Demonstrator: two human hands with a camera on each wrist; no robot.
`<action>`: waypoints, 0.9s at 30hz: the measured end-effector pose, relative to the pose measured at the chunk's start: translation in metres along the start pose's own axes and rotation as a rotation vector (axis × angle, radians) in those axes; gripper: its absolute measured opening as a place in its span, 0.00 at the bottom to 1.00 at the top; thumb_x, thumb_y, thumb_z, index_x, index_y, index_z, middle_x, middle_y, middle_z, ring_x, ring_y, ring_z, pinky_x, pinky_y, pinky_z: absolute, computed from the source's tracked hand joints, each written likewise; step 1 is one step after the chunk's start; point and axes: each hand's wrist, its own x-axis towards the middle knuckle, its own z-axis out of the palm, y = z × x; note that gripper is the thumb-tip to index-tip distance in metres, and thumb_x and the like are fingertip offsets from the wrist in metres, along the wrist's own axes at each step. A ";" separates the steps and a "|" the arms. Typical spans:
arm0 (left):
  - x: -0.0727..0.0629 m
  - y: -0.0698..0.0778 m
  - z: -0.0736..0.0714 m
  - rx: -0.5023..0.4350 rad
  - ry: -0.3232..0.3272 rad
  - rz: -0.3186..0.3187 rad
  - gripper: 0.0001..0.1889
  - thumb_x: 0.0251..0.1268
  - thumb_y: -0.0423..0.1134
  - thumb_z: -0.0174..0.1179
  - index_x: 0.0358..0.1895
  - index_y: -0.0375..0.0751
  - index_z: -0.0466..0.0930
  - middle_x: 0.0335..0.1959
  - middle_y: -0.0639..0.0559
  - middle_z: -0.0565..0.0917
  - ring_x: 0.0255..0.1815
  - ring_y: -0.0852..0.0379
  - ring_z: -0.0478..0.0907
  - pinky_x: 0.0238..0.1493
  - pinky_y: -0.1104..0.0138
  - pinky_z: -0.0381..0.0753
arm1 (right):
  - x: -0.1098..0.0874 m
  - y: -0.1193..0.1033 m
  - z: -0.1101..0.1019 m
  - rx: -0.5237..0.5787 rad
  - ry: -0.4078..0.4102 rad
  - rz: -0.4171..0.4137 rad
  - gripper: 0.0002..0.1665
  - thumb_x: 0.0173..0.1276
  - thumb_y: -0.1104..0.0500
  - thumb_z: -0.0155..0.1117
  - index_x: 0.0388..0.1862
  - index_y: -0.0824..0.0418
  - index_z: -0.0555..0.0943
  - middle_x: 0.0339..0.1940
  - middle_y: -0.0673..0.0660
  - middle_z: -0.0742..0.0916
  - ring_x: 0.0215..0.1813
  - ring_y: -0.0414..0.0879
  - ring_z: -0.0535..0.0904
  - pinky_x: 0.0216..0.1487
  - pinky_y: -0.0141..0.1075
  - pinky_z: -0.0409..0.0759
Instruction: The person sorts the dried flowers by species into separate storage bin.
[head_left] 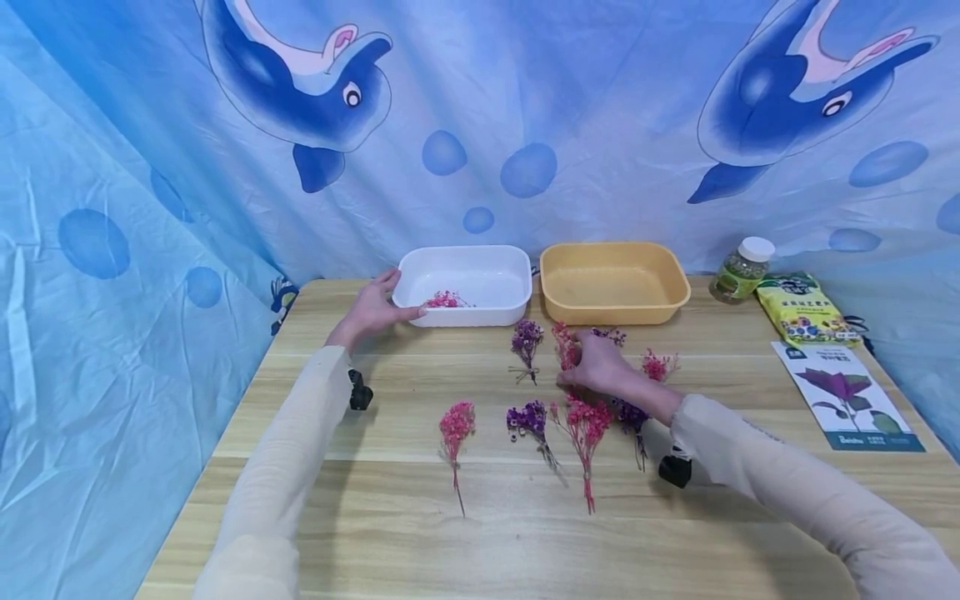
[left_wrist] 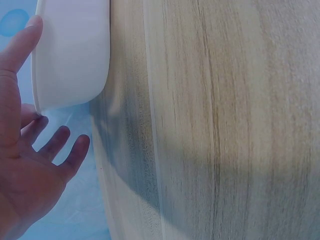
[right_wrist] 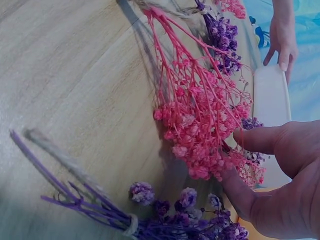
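At the left end of the white basin (head_left: 465, 317), my left hand (head_left: 375, 308) touches the rim. In the left wrist view its thumb (left_wrist: 27, 37) and index finger lie at the basin's edge while the other fingers are spread loosely. Pink flowers (head_left: 446, 299) lie inside that basin. My right hand (head_left: 600, 364) pinches a small bunch of pink dried flowers (head_left: 565, 343) between thumb and fingers, low over the table. A larger pink bunch (right_wrist: 200, 120) partly covers the fingertips in the right wrist view. Beside it is a tied purple bunch (right_wrist: 170, 222).
A yellow basin (head_left: 615, 315) stands right of the white one. More pink (head_left: 457, 425) and purple bunches (head_left: 527, 337) lie on the wooden table (head_left: 375, 517). At right are a lidded jar (head_left: 741, 271), a yellow packet (head_left: 806, 308) and a printed card (head_left: 847, 396). A dolphin-print curtain (head_left: 600, 100) hangs behind.
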 end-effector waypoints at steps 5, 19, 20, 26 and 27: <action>0.001 -0.001 0.001 0.002 -0.001 0.006 0.59 0.54 0.57 0.74 0.79 0.34 0.45 0.82 0.43 0.44 0.80 0.39 0.39 0.76 0.45 0.46 | 0.003 0.000 0.003 -0.035 0.007 -0.013 0.51 0.53 0.61 0.80 0.69 0.80 0.63 0.54 0.76 0.81 0.52 0.65 0.80 0.57 0.54 0.79; 0.001 0.000 0.001 0.005 -0.001 -0.009 0.58 0.55 0.57 0.73 0.79 0.36 0.45 0.82 0.44 0.44 0.80 0.39 0.39 0.76 0.45 0.46 | 0.003 0.002 0.008 -0.032 0.046 -0.026 0.40 0.56 0.67 0.73 0.65 0.79 0.68 0.36 0.64 0.85 0.38 0.57 0.82 0.48 0.51 0.83; 0.001 0.000 0.001 0.006 -0.001 -0.006 0.58 0.55 0.57 0.73 0.79 0.35 0.45 0.82 0.44 0.44 0.80 0.39 0.39 0.76 0.45 0.46 | 0.002 0.002 0.008 -0.022 0.050 -0.028 0.39 0.56 0.68 0.73 0.65 0.79 0.68 0.37 0.64 0.85 0.39 0.57 0.82 0.48 0.51 0.83; 0.001 -0.001 0.001 0.003 0.001 -0.001 0.57 0.56 0.57 0.73 0.79 0.34 0.46 0.82 0.43 0.44 0.80 0.39 0.39 0.76 0.46 0.45 | -0.001 0.004 0.004 0.046 0.056 -0.059 0.39 0.58 0.69 0.71 0.67 0.77 0.68 0.39 0.64 0.86 0.39 0.55 0.83 0.41 0.45 0.85; 0.001 -0.001 0.001 0.002 0.003 0.000 0.58 0.55 0.57 0.73 0.79 0.34 0.46 0.82 0.43 0.45 0.80 0.39 0.39 0.76 0.46 0.45 | -0.001 0.004 0.003 0.061 0.055 -0.066 0.39 0.58 0.69 0.72 0.68 0.77 0.67 0.39 0.64 0.86 0.38 0.55 0.83 0.39 0.44 0.86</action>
